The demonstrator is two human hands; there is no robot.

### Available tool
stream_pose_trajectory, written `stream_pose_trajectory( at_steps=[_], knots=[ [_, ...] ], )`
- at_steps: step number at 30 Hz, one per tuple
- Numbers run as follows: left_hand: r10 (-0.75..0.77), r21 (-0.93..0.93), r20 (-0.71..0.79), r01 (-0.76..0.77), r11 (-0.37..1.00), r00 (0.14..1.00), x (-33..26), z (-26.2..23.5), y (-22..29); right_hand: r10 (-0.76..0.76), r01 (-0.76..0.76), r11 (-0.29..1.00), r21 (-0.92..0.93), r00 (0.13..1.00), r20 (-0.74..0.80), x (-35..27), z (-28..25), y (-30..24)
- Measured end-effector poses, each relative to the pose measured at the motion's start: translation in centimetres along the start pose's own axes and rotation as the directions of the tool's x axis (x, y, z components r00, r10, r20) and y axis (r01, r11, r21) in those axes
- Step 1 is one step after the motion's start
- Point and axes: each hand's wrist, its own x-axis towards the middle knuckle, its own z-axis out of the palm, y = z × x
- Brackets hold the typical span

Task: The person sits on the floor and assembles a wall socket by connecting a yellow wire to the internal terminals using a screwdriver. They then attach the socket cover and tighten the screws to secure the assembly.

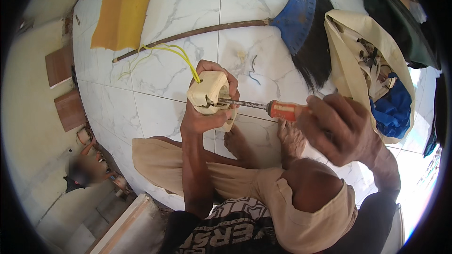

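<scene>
My left hand [200,121] is wrapped round a cream plastic electrical housing [205,87], its hollow side turned to the right. Yellow-green wires [181,51] come out of a hole in its top and trail off to the left. In my right hand [338,127] is a screwdriver [284,111] with an orange-red handle, held by the handle's end. The worn metal shaft runs level to the left, its tip inside the housing's opening. What the tip touches in there is too small to tell. Both hands are above the tiled floor, over my bare feet.
Beyond my hands lies a blue broom [295,18] with black bristles. A yellow sheet [121,19] is at far left. Wire scraps [254,71] lie on the tiles [183,75]. An open cream bag [340,23] with a blue cloth stands right. Another person [87,171] is at left.
</scene>
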Motion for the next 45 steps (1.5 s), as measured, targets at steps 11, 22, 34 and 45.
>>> stream_pose_trajectory(
  at_steps=[11, 22, 34, 45],
  knots=[
    [-0.010, 0.039, 0.000, 0.010, 0.999, 1.000, 0.1, 0.6, -0.1, 0.102, -0.116, 0.980, 0.162, 0.990, 0.093, -0.6, 0.0, 0.2],
    [-0.037, 0.032, -0.007, 0.037, 0.999, 0.999, -0.3, 0.2, 0.1, 0.464, -0.498, 0.564, 0.659, 0.851, 0.246, 0.8, 0.9, 0.6],
    [-0.081, 0.076, -0.022, 0.082, 0.994, 0.997, -0.5, 0.7, 0.3, 0.455, -0.546, 0.523, 0.655, 0.828, 0.327, 0.0, 2.1, 0.0],
    [-0.091, 0.036, -0.022, 0.092, 0.995, 0.996, -0.4, 0.9, 0.1, 0.129, -0.144, 0.962, 0.232, 0.989, 0.078, -1.2, 1.7, -0.5]
  ],
)
